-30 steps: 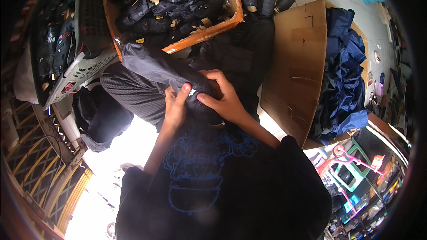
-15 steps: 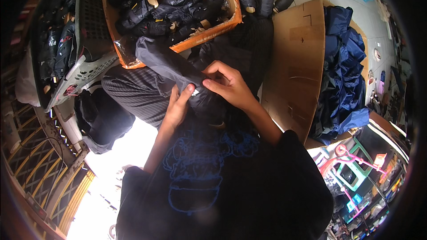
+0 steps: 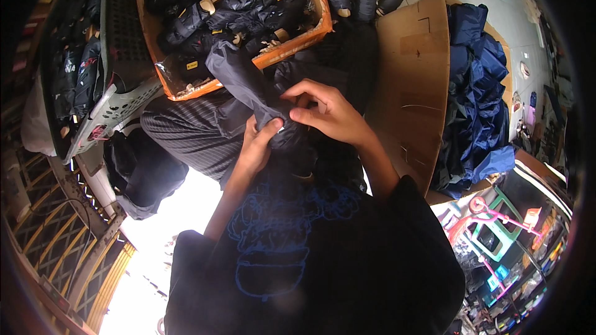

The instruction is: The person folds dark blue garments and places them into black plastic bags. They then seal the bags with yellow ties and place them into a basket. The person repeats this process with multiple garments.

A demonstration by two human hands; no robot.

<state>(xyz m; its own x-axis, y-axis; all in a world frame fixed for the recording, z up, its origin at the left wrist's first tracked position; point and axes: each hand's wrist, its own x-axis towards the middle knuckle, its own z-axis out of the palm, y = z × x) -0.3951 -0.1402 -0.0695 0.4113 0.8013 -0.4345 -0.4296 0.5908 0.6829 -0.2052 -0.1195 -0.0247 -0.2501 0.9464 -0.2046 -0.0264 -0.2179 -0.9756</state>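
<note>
One left hand [image 3: 256,145] pinches one dark bundle [image 3: 243,80], one right hand [image 3: 334,115] curled, grip unclear.

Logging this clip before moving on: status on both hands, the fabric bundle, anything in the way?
Left hand holds dark fabric bundle toward its near end. Right hand at its right side, grip unclear. Far end overlaps orange-edged box in view, contact unclear.

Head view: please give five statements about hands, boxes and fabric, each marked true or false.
1. The left hand holds a dark rolled bundle. True.
2. The right hand is far from that bundle. False: it is at the bundle's near end.
3. The cardboard box stands right of both hands. True.
4. Blue fabric lies left of the hands. False: it is in the cardboard box.
5. The orange-edged box holds black bundles. True.
</note>
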